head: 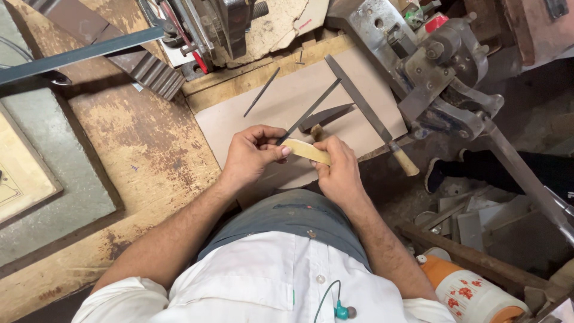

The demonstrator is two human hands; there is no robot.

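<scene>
- Worn wooden counter, stained and scuffed, is stretching away to the left of both hands; a pale board is lying on it just beyond the hands.
- Grey slab is sitting well to the left of the left hand, a yellowish panel resting on it.
- Bench vise is standing beyond and to the right of the right hand; other machine parts are crowding the far edge.
- Large file with wooden handle is lying on the board beyond the right hand; a thin rod is lying farther off, beyond the left hand.
- Left hand is pinching one end of a pale wooden handle, thumb and fingers pressed together on it.
- Right hand is curling closed around the handle's other end; a slim file blade is running from the handle away over the board.
- Orange-and-white flowered jug is standing low to the right of the right hand, lid on, contents hidden.
- Floor at the right is carrying scrap sheet pieces; a dark shoe is showing there.
</scene>
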